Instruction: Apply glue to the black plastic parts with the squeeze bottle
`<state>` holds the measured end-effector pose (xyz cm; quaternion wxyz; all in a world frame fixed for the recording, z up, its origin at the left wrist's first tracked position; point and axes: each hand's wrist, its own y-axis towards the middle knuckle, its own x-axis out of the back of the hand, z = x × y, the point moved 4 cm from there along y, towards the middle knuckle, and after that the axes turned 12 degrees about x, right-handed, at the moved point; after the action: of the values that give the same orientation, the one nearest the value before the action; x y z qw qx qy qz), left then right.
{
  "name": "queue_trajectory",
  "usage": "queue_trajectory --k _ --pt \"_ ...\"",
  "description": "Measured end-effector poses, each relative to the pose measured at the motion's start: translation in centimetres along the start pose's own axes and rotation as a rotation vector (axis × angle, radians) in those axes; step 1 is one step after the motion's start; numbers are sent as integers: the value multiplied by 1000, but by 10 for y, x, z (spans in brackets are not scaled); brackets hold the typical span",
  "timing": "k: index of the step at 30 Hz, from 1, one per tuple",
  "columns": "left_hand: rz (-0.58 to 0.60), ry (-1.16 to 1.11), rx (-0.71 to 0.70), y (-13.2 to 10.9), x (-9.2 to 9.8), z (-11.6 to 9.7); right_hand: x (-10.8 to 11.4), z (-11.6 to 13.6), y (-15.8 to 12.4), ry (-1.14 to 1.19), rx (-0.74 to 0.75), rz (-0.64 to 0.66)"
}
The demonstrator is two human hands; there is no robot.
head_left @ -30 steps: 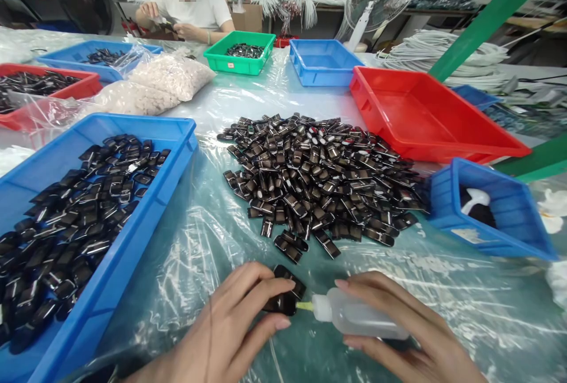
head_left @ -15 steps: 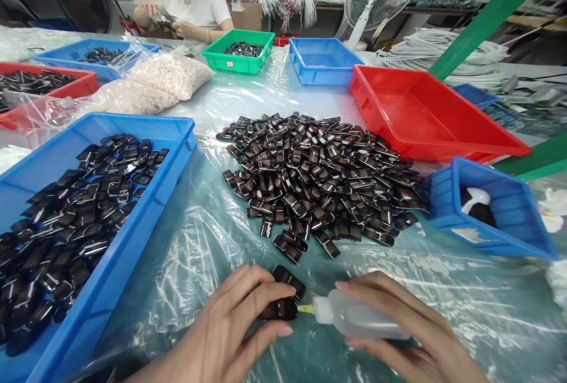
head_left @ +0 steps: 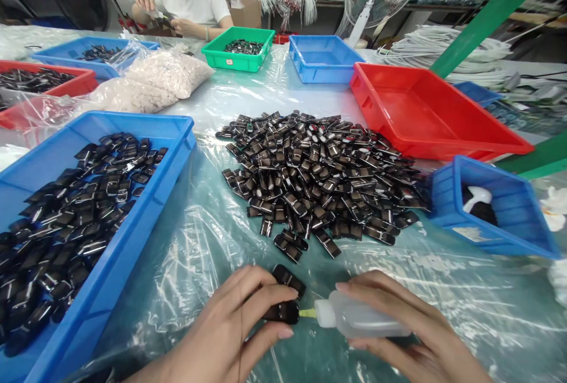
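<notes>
Between thumb and fingers, my left hand (head_left: 241, 318) grips a small black plastic part (head_left: 286, 312) with a rounded end. A second black part (head_left: 289, 281) lies just beyond those fingers, close to the held one. My right hand (head_left: 407, 324) is wrapped round a translucent white squeeze bottle (head_left: 363, 314) lying on its side. The bottle's thin yellow-green nozzle (head_left: 308, 313) points left and meets, or nearly meets, the rounded end of the held part. Past both hands sits a large heap of similar black parts (head_left: 319, 176).
On the left stands a blue tray (head_left: 146, 217) of black parts. A red tray (head_left: 411, 105) and a small blue bin (head_left: 509, 211) flank the heap's right. A green tray (head_left: 239, 61), a blue tray (head_left: 323, 67) and a bag of beige pieces (head_left: 168, 75) stand farther back. A co-worker (head_left: 195, 5) sits opposite.
Both hands keep their grips; the held part and the bottle have shifted very slightly to the right. The co-worker's hands have moved a little.
</notes>
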<state>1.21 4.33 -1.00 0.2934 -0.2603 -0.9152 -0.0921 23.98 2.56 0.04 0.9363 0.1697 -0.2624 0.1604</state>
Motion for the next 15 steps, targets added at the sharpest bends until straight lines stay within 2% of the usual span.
queue_trajectory --k 8,12,15 --pt "33 30 50 -2 2 0 1 -1 -1 -3 28 11" --pt "48 10 14 -2 0 -1 1 -2 0 -61 37 21" --pt "47 -9 60 -2 1 0 4 -3 1 -126 53 0"
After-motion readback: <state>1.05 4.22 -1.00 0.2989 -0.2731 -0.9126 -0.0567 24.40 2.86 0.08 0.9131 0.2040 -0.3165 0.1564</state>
